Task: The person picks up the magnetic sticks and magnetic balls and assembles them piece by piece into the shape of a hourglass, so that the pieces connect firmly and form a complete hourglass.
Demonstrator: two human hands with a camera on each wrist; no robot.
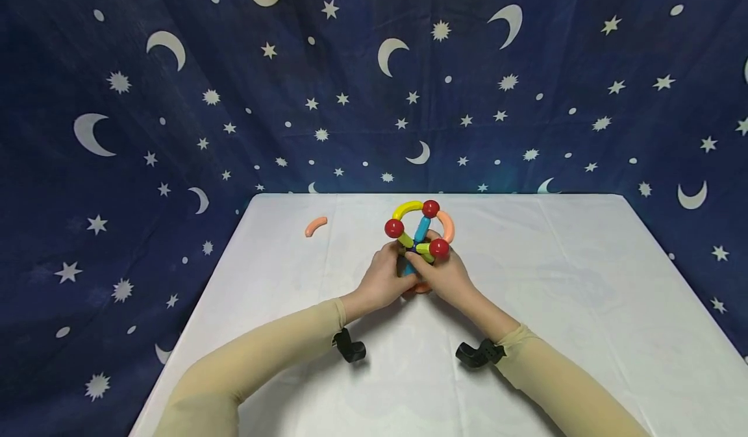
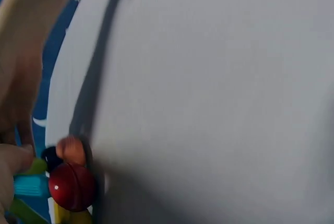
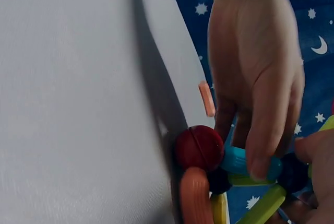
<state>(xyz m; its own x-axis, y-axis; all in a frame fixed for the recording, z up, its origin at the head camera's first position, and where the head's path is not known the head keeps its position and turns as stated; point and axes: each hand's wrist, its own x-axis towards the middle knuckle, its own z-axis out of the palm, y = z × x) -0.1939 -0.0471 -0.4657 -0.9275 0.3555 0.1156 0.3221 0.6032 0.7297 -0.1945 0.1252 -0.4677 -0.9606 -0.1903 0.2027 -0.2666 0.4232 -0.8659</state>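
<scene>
A toy stick-and-ball model (image 1: 422, 228) stands over the table, built of red and navy balls joined by blue and yellow-green straight sticks and curved yellow and orange ones. My left hand (image 1: 381, 281) holds it low on the left, its thumb and fingers pinching a light blue stick (image 3: 236, 160) beside a red ball (image 3: 199, 148). From the other side, my right hand (image 1: 451, 281) grips the model's middle, thumb by the navy ball (image 3: 294, 172). The lower part is mostly hidden behind both hands; the left wrist view shows a red ball (image 2: 72, 186) at its bottom.
A loose orange curved stick (image 1: 316, 226) lies on the white-covered table (image 1: 526, 307), toward its back left. Behind the table hangs a dark blue cloth (image 1: 362, 119) with moons and stars. Black wrist cameras jut inward from both sleeves.
</scene>
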